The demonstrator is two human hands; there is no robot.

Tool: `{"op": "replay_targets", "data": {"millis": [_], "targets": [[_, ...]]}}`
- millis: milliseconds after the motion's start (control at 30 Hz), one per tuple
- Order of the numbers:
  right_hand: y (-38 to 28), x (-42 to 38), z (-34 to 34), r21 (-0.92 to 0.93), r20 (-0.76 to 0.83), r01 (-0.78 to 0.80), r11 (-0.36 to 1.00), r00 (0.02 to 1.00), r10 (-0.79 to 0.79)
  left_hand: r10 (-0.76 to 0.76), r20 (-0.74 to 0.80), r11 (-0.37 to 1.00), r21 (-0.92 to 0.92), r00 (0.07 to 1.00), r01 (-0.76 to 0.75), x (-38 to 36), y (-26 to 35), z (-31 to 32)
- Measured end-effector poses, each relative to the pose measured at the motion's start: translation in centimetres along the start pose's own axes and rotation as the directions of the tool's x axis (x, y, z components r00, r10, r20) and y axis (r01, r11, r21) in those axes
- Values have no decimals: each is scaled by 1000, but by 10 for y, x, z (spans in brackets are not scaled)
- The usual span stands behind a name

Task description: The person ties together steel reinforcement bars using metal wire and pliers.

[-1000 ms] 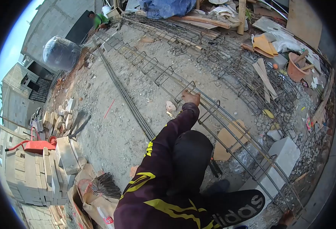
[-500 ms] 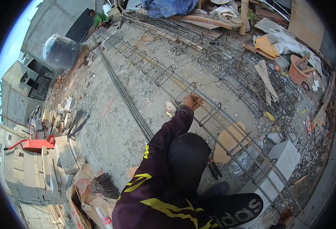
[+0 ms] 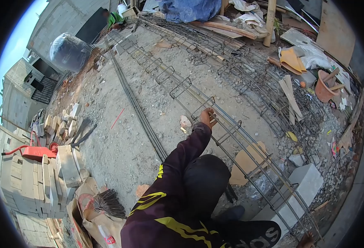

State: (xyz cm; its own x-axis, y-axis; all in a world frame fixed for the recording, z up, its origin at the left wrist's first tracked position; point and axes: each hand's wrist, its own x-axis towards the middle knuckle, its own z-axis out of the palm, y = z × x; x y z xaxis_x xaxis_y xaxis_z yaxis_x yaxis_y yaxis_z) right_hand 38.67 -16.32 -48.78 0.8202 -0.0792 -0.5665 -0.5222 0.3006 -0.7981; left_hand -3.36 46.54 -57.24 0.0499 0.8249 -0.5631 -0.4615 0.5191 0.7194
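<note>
We are crouching over bare ground (image 3: 120, 144), where a long steel cage (image 3: 218, 143) is running from the far left end down to the near right corner. Our left hand (image 3: 208, 118) is lying right at the cage's left side, partway along, with the bars passing just beside and under the fingers. Those fingers are curling loosely; whether they are gripping a bar, we are not able to tell. Our right hand (image 3: 307, 240) is showing only dimly by the cage's near end, at the ground's near right corner, and we are not able to tell if it is closing on anything.

Near that end the cage is passing above a pale block (image 3: 312, 182) and, farther up, a brown sheet (image 3: 237, 175). A small stone (image 3: 185, 121) is sitting just left of our left hand. Loose rods (image 3: 132, 101) are lying farther left, apart from the cage. Over by the ground's right edge, a bucket (image 3: 324, 90) is leaning beyond tangled wire frames (image 3: 269, 109).
</note>
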Motion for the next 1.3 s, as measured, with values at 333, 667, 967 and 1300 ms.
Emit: {"op": "replay_targets", "data": {"millis": [333, 667, 967, 1300], "targets": [[35, 166, -176, -238, 151, -73, 969, 982, 111, -12, -39, 992, -126, 999, 7, -14, 12, -19], [31, -3, -72, 5, 402, -14, 1000, 916, 11, 116, -82, 993, -27, 990, -119, 74, 37, -63], [42, -10, -85, 104, 163, -21, 994, 987, 4, 71, -130, 996, -44, 989, -77, 166, 57, -114], [12, 30, -114, -32, -196, 258, 966, 946, -259, 64, -108, 998, 4, 992, -64, 118, 53, -94]]}}
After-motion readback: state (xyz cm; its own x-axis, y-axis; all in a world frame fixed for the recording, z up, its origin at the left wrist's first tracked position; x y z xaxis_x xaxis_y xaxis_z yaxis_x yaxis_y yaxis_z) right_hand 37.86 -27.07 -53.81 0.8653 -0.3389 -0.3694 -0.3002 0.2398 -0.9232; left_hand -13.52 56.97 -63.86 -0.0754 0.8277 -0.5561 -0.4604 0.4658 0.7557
